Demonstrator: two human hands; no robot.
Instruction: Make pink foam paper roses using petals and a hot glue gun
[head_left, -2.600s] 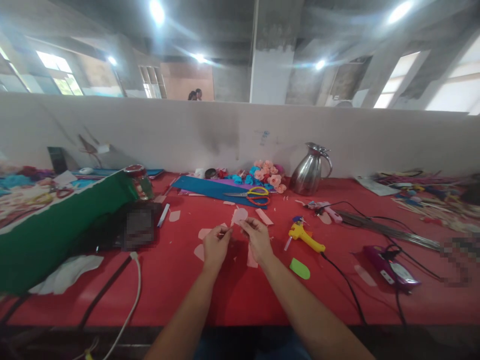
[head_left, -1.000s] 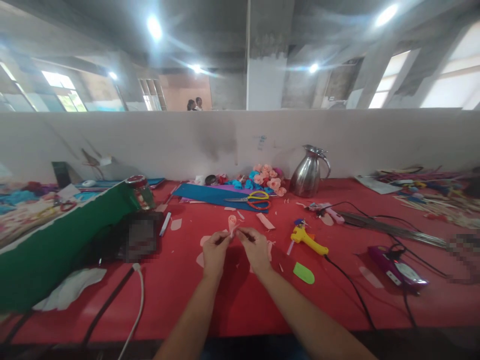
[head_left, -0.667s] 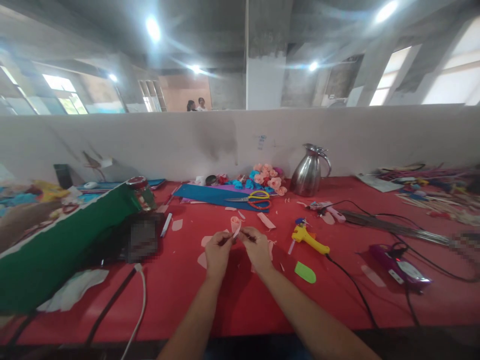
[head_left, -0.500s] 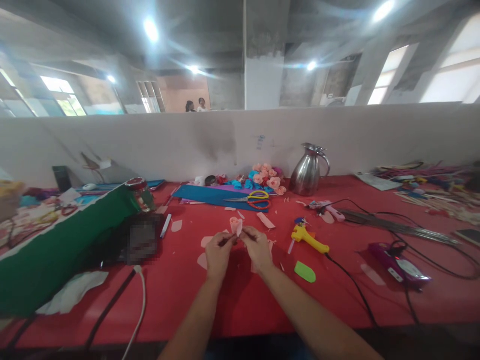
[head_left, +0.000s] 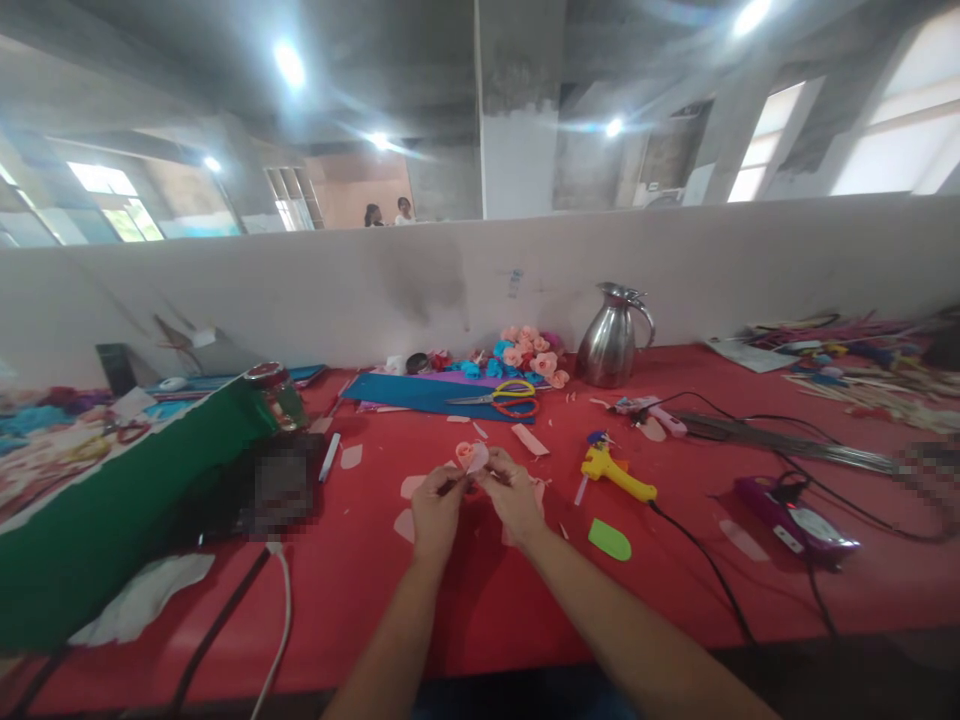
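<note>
- Petal [head_left: 479, 457] has spread wider at the right of the rose [head_left: 464, 454] since the earlier frame.
- Rose: above the table [head_left: 469, 610]; left hand [head_left: 436, 508] pinches its base, right hand [head_left: 514, 500] the petal.
- Status: centre appears rolled, petal only partly wrapped; cut pieces [head_left: 405, 526] lie unattached at left.
- Far: bunch [head_left: 546, 364] of formed flowers.

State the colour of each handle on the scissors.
The farther handle is yellow and the nearer handle red, best seen in the head view.
</note>
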